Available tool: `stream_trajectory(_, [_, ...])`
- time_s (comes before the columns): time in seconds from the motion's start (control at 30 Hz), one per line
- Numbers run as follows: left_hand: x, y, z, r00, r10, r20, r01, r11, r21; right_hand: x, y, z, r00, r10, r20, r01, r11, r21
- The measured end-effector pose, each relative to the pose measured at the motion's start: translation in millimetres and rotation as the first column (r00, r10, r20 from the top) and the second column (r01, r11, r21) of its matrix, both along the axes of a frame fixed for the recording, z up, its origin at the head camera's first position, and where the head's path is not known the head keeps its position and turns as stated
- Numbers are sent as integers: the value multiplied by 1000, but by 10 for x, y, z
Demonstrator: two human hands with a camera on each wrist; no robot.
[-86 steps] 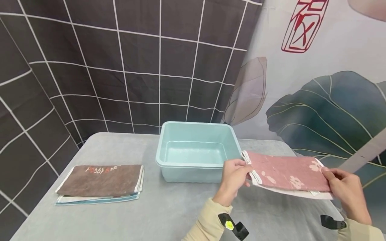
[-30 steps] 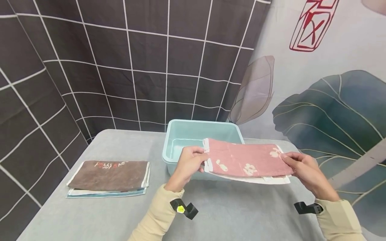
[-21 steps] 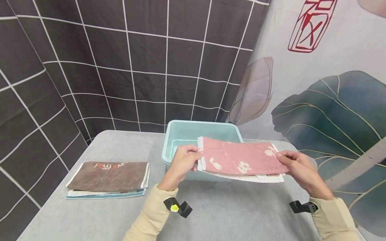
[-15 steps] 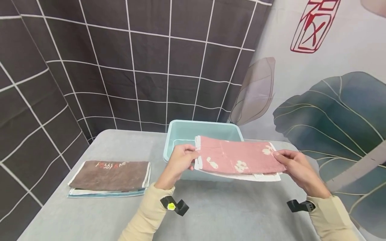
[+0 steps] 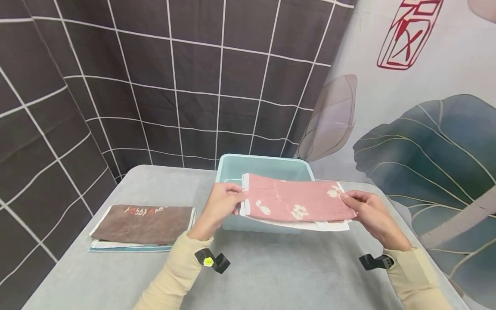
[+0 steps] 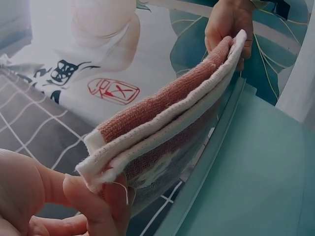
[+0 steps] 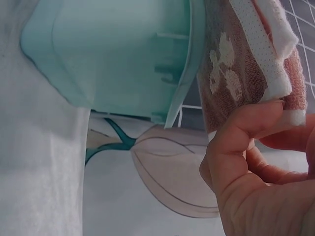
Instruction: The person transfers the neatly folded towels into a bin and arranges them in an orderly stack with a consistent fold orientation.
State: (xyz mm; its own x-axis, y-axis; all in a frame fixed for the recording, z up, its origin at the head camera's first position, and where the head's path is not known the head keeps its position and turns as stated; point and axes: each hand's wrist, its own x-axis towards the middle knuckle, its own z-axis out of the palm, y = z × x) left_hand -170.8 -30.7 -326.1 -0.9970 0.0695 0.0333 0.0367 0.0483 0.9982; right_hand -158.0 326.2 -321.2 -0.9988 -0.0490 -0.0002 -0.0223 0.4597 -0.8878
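A folded pink towel (image 5: pixel 298 200) with pale flower shapes and white edging is stretched level between both hands. My left hand (image 5: pixel 220 204) pinches its left end between thumb and fingers, and my right hand (image 5: pixel 370 215) pinches the right end. In the head view the towel overlaps the front of a light blue plastic bin (image 5: pixel 267 160), hiding most of its opening. The left wrist view shows the layered towel edge (image 6: pixel 162 113) close above the bin's rim (image 6: pixel 206 157). From the right wrist, the towel's corner (image 7: pixel 275 88) sits in the thumb's grip.
To the left lies a folded brown towel (image 5: pixel 143 224) with lettering, on top of a white and blue cloth (image 5: pixel 131 248). The grey-covered table (image 5: pixel 279 275) backs onto a dark checked curtain (image 5: pixel 193 77) and a printed white one (image 5: pixel 372 107) at right.
Both hands have carried the pink towel leftward, from right of the bin to the bin's front, keeping it folded and held at both ends. The brown towel stays put.
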Motion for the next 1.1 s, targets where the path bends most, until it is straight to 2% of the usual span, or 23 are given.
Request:
stream_trajectory(0.27, [-39,-121,46,1000,7,9,-6,998,-60,-57,-123,34,1000,9,18,-9,1000,-15])
stream_trajectory(0.47, [-94,-252,61,999,5,42,-1,994,-108,-107,-230,42,999,27,19,-26,999,-28])
stream_trajectory(0.67, [-153,-358,73,998,19,58,-9,988,-157,-194,-311,64,999,41,22,-39,997,-71])
stream_trajectory(0.9, [-294,-445,65,998,55,43,-47,986,-159,-369,-406,86,997,46,65,-38,991,-127])
stream_trajectory(1.1, [-414,-470,98,993,84,78,-72,985,-155,-521,-433,137,996,47,71,-39,994,-105])
